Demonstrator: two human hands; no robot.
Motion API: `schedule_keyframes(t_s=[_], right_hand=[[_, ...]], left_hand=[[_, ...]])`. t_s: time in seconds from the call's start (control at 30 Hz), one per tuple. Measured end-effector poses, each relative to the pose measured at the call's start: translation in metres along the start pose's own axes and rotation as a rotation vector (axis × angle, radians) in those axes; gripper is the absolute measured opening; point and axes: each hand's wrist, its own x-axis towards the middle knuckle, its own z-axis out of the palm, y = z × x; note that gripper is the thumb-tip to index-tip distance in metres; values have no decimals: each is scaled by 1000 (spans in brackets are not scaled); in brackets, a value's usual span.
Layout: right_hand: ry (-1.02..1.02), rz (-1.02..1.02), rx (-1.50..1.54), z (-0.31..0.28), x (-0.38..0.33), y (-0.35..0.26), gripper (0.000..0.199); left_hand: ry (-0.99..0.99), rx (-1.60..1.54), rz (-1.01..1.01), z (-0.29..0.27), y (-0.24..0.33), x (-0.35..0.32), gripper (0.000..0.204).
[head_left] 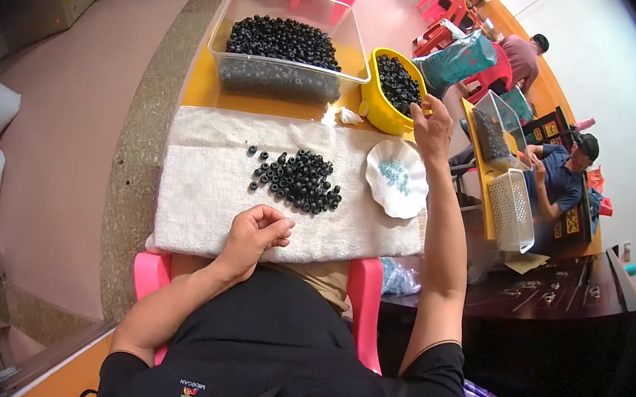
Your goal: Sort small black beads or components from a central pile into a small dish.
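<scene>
My left hand point(257, 232) is closed in a pinch over the near edge of a white towel point(198, 185); what its fingertips hold, if anything, is too small to make out. Just beyond it lies a loose pile of black beads point(300, 181). My right hand point(433, 127) reaches to the right rim of a yellow tub point(387, 115) filled with black beads point(398, 84). Its fingers are bent together, and anything between them is hidden. Beside the pile sits a white scalloped dish point(405, 207) with small pale-blue pieces point(395, 176).
A large clear bin point(284, 81) of black beads stands at the far side of the table. A crumpled tissue point(349, 116) lies near the tub. Pink chair arms point(366, 306) flank me. On the right, another person point(560, 175) works beside a white perforated basket point(510, 212).
</scene>
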Motion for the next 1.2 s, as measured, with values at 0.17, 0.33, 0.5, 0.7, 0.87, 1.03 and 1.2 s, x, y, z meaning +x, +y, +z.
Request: schedule_keyframes(t_s=[0.17, 0.33, 0.5, 0.7, 0.87, 1.03, 1.2], right_hand=[[-114, 119, 128, -8, -38, -27, 22], [-239, 43, 166, -27, -75, -45, 12], [-459, 118, 326, -32, -113, -63, 12], [-790, 89, 253, -30, -134, -109, 23], [-768, -66, 246, -20, -136, -112, 31], [-794, -26, 215, -19, -137, -119, 31], [-724, -25, 183, -16, -143, -119, 28]], left_hand=[[7, 23, 5, -4, 5, 0, 13], [9, 31, -8, -2, 8, 0, 12], [9, 20, -17, -2, 6, 2, 12], [8, 14, -18, -2, 6, 1, 12], [-6, 15, -27, -5, 4, 2, 11], [-6, 17, -30, -4, 5, 1, 11], [-6, 19, -33, -3, 6, 1, 11]])
